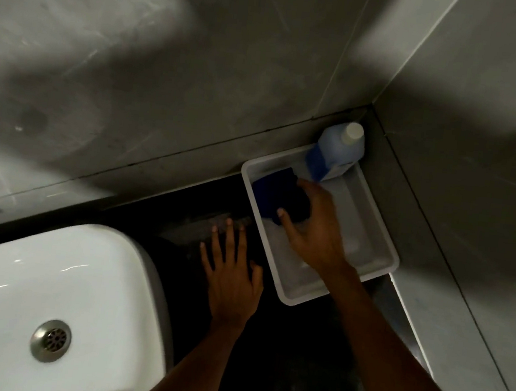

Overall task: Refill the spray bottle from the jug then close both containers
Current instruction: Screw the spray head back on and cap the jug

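Grey wall tiles back a dark worktop (265, 355) carrying a white tray (385, 240). Inside the tray, the right hand (313, 230) grips a dark blue object (277, 194); the capped jug (339, 149) stands at its far corner. Beside the tray, the left hand (232, 275) lies flat, fingers (230, 237) spread.

A white basin (49, 294) with a round metal drain (51, 340) sits at lower left on a black counter (263, 371). A pale plastic tray (382, 240) occupies the far right corner (hard against grey tiled walls (199, 77)), holding a dark blue cloth (274, 194).
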The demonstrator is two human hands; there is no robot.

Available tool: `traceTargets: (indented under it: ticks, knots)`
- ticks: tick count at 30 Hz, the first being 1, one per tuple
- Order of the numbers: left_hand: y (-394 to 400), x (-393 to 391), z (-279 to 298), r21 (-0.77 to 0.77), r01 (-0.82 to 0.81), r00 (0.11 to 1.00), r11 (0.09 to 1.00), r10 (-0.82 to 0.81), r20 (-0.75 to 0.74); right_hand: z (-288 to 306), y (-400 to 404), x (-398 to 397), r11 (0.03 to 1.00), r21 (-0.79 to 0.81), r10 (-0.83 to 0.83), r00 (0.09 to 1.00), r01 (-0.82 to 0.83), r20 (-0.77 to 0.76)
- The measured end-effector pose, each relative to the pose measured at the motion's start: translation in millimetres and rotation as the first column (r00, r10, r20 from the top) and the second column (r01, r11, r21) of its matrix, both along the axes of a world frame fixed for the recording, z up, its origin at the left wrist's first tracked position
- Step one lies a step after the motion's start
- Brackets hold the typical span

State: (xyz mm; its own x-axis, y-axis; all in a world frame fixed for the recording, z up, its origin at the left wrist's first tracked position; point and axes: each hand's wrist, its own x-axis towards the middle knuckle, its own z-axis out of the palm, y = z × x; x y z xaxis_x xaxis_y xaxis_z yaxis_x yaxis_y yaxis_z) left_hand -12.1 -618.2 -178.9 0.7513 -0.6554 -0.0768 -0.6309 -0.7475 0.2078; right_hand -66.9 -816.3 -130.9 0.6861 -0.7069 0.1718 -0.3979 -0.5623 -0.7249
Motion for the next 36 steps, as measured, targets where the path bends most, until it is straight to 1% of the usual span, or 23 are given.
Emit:
traceTargets:
  ticks: [1,2,3,4,5,7,9,10,13,15,17,19,21,24,25,27,29,31,34,36]
  knots:
    - [0.5,0.1,0.1,-0.005,0.003,1.0,1.0,-0.003,0.0,-5.4,-1.6,4.5,0.985,-0.031,0.169,0.984,-0.171,-0.055]
    - [0.5,0.1,0.5,-0.01,0.005,1.0,1.0,-0.005,0.001,-11.7,-4.6,9.4,0.949,-0.085,0.294,0.948,-0.305,-0.122]
    - [0.6,0.1,0.6,-0.012,0.003,1.0,1.0,-0.003,0.001,-18.0,-7.6,13.4,0.91,-0.138,0.361,0.912,-0.39,-0.194]
    - [0.5,0.0,0.8,-0.014,0.001,1.0,1.0,-0.001,-0.002,-23.3,-9.8,16.2,0.89,-0.165,0.379,0.891,-0.425,-0.252]
    - [0.5,0.4,0.8,-0.017,-0.001,1.0,1.0,0.001,-0.006,-27.2,-10.7,17.9,0.893,-0.167,0.363,0.889,-0.417,-0.281]
    - [0.7,0.7,-0.7,-0.027,-0.003,1.0,1.0,0.003,-0.006,-32.3,-9.1,20.1,0.928,-0.148,0.291,0.912,-0.342,-0.289]
    - [0.6,0.5,-1.7,-0.047,-0.001,1.0,0.999,0.001,0.0,-34.1,-5.1,24.3,0.954,-0.14,0.224,0.938,-0.267,-0.266]
    - [-0.3,0.9,-1.9,-0.056,-0.001,1.0,0.998,0.002,0.003,-32.3,-5.4,28.2,0.966,-0.11,0.2,0.948,-0.232,-0.246]
    - [2.4,-0.2,1.9,-0.045,0.006,1.0,0.999,-0.006,-0.007,-15.1,-3.3,27.1,0.986,0.107,0.146,0.977,-0.131,-0.154]
    - [0.8,0.0,5.9,-0.023,0.009,0.999,1.0,-0.01,-0.036,1.9,-1.3,14.3,0.958,0.282,0.082,0.994,-0.058,-0.076]
    - [0.8,-2.0,13.3,-0.04,-0.001,0.995,0.999,-0.003,-0.101,19.1,6.0,-7.0,0.922,0.387,-0.013,0.999,0.025,-0.034]
    - [7.4,-4.4,24.8,-0.117,-0.02,0.982,0.993,-0.002,-0.187,36.0,20.4,-31.6,0.927,0.36,-0.101,0.994,0.107,-0.035]
    - [22.1,-12.3,38.6,-0.185,-0.018,0.975,0.982,-0.024,-0.222,54.1,42.3,-54.3,0.931,0.339,-0.146,0.989,0.138,-0.004]
    - [62.8,-37.5,57.6,-0.256,0.014,0.974,0.967,-0.072,-0.217,80.0,93.0,-84.0,0.938,0.333,-0.131,0.988,0.096,0.082]
    - [72.3,-47.5,57.6,-0.276,0.027,0.968,0.961,-0.094,-0.233,82.1,104.4,-91.6,0.939,0.33,-0.129,0.989,0.097,0.074]
    - [115.7,-72.1,62.3,-0.304,0.042,0.957,0.952,-0.126,-0.263,92.2,145.4,-108.7,0.925,0.361,-0.14,0.99,0.122,0.027]
    - [150.2,-93.6,55.8,-0.31,0.066,0.938,0.948,-0.165,-0.304,91.0,173.9,-121.3,0.886,0.417,-0.206,0.978,0.202,-0.035]
    - [200.1,-109.2,55.0,-0.29,0.07,0.929,0.954,-0.168,-0.329,91.2,218.6,-133.1,0.88,0.415,-0.236,0.971,0.232,-0.042]
    - [273.9,-118.0,54.8,-0.264,0.039,0.939,0.964,-0.126,-0.319,82.3,281.4,-145.2,0.876,0.454,-0.161,0.986,0.166,-0.05]
    - [320.2,-116.9,54.6,-0.238,0.043,0.943,0.97,-0.118,-0.312,70.2,314.2,-153.3,0.881,0.448,-0.121,0.988,0.153,-0.098]
